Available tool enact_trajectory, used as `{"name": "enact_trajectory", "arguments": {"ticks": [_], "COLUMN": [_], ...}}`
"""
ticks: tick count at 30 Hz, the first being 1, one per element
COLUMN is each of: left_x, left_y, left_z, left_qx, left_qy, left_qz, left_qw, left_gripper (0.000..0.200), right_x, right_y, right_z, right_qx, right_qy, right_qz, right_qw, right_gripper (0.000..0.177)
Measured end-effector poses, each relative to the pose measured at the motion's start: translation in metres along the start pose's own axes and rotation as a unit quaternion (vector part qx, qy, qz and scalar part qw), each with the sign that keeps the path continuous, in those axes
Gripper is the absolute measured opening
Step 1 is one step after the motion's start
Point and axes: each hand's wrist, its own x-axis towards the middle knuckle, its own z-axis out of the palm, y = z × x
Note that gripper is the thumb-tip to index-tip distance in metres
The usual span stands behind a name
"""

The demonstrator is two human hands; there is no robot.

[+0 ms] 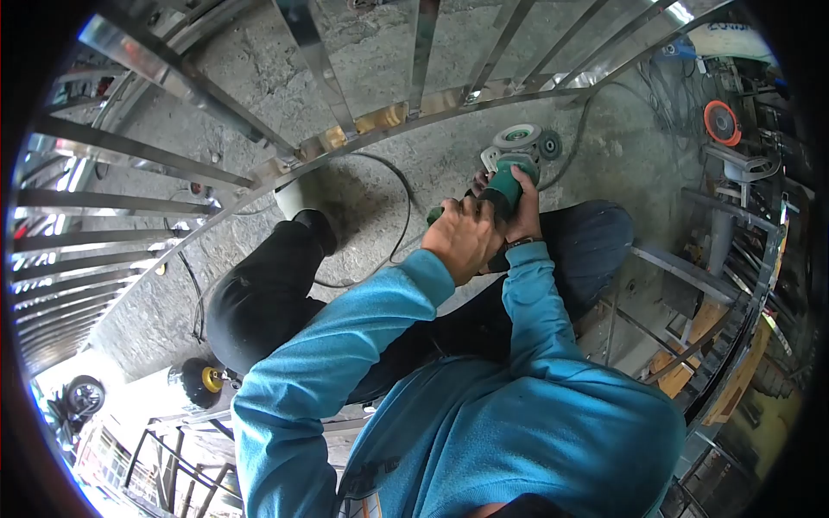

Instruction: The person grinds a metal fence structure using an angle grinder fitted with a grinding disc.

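Note:
A green angle grinder (509,183) is held over the floor between my knees, its round disc (518,135) facing away from me. My left hand (466,231) wraps around the dark rear part of the body, knuckles up. Nearer the head, my right hand (524,203) grips the green housing, thumb along its top. Parts of both palms and the underside of the tool are hidden. Beyond the disc, a curved frame of shiny metal bars (371,121) stretches across the view. A smaller dark disc (550,145) shows just right of the grinder's disc.
Black cables (408,186) loop over the concrete floor (363,198). On the right are an orange-rimmed round object (723,123), a metal frame (682,269) and wood pieces (741,371). A dark-ended cylinder with a yellow collar (210,378) lies at my left, with a wheel (85,395) beyond.

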Motion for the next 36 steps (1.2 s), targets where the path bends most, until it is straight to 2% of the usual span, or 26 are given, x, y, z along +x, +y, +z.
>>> {"name": "enact_trajectory", "arguments": {"ticks": [2, 4, 6, 8, 11, 13, 17, 21, 23, 24, 25, 27, 28, 29, 30, 31, 32, 33, 35, 36], "left_x": [0.002, 0.006, 0.008, 0.009, 0.01, 0.011, 0.008, 0.009, 0.008, 0.009, 0.008, 0.007, 0.008, 0.011, 0.016, 0.023, 0.031, 0.033, 0.027, 0.029], "left_y": [-0.005, -0.008, -0.011, -0.014, -0.014, -0.015, -0.016, -0.019, -0.026, -0.03, -0.035, -0.04, -0.04, -0.043, -0.049, -0.055, -0.058, -0.069, -0.078, -0.082], "left_z": [0.0, 0.005, 0.011, 0.016, 0.02, 0.017, 0.011, 0.012, 0.003, -0.011, -0.009, 0.003, 0.01, 0.018, 0.027, 0.038, 0.058, 0.06, 0.038, 0.04], "left_qx": [-0.008, 0.019, 0.041, -0.021, -0.016, -0.031, -0.056, -0.065, -0.24, -0.268, -0.27, -0.382, -0.465, -0.465, -0.588, -0.686, -0.692, -0.757, -0.811, -0.813], "left_qy": [0.033, 0.052, 0.072, 0.109, 0.091, 0.079, 0.053, 0.076, 0.032, -0.021, -0.019, 0.076, 0.101, 0.101, 0.1, 0.095, 0.21, 0.209, 0.199, 0.196], "left_qz": [0.062, 0.079, 0.097, 0.108, 0.106, 0.11, 0.112, 0.099, 0.028, -0.01, -0.014, -0.069, -0.086, -0.085, -0.207, -0.32, -0.328, -0.346, -0.373, -0.372], "left_qw": [0.998, 0.995, 0.992, 0.988, 0.99, 0.99, 0.991, 0.99, 0.97, 0.963, 0.962, 0.919, 0.875, 0.875, 0.776, 0.646, 0.608, 0.514, 0.405, 0.403], "left_gripper": [0.041, 0.039, 0.039, 0.038, 0.036, 0.035, 0.036, 0.039, 0.05, 0.061, 0.061, 0.063, 0.058, 0.058, 0.052, 0.047, 0.038, 0.031, 0.063, 0.063], "right_x": [-0.001, -0.002, -0.004, -0.003, -0.001, 0.0, 0.002, -0.004, -0.006, -0.01, -0.012, -0.013, -0.015, -0.017, -0.018, -0.017, -0.016, -0.02, -0.029, -0.031], "right_y": [-0.001, -0.004, -0.005, -0.005, -0.001, 0.001, 0.002, -0.003, -0.004, -0.004, -0.004, -0.005, -0.004, -0.004, -0.004, -0.003, -0.003, -0.001, 0.008, 0.011], "right_z": [-0.006, -0.012, -0.017, -0.017, -0.018, -0.019, -0.023, -0.021, -0.02, -0.016, -0.015, -0.011, -0.003, 0.0, 0.0, -0.002, -0.002, 0.001, 0.011, 0.015], "right_qx": [0.014, 0.048, 0.045, 0.041, 0.028, 0.036, 0.049, 0.054, 0.051, 0.034, 0.017, 0.027, 0.013, 0.0, -0.001, -0.002, -0.002, -0.004, -0.068, -0.087], "right_qy": [-0.027, -0.125, -0.12, -0.118, -0.105, -0.061, -0.091, -0.102, -0.116, -0.09, -0.063, -0.04, -0.052, -0.064, -0.064, -0.069, -0.073, -0.072, -0.024, -0.019], "right_qz": [-0.003, 0.011, 0.014, 0.018, 0.002, 0.017, 0.044, 0.034, 0.04, 0.02, -0.001, 0.014, 0.006, -0.003, -0.005, 0.011, 0.026, 0.024, -0.003, -0.018], "right_qw": [1.0, 0.991, 0.992, 0.992, 0.994, 0.997, 0.994, 0.993, 0.991, 0.995, 0.998, 0.999, 0.999, 0.998, 0.998, 0.998, 0.997, 0.997, 0.997, 0.996], "right_gripper": [0.039, 0.039, 0.038, 0.037, 0.037, 0.037, 0.037, 0.04, 0.042, 0.043, 0.044, 0.044, 0.042, 0.041, 0.041, 0.039, 0.037, 0.037, 0.033, 0.04]}}
